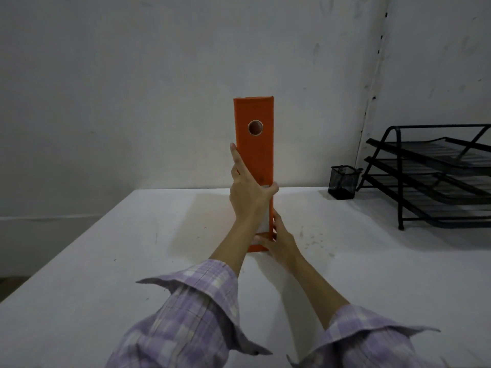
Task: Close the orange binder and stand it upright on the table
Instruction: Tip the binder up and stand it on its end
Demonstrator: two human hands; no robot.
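Binder stands closed, long axis vertical on the desk; your left hand wraps its spine mid-height, your right hand pinches its base corner.

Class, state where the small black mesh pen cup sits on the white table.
In the head view, the black mesh pen cup stands at the white table's far right edge, against the wall, just left of the black tiered tray rack.

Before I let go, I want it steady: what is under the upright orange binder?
The orange binder stands on the white table. The right hand covers part of its base, so full contact cannot be seen.
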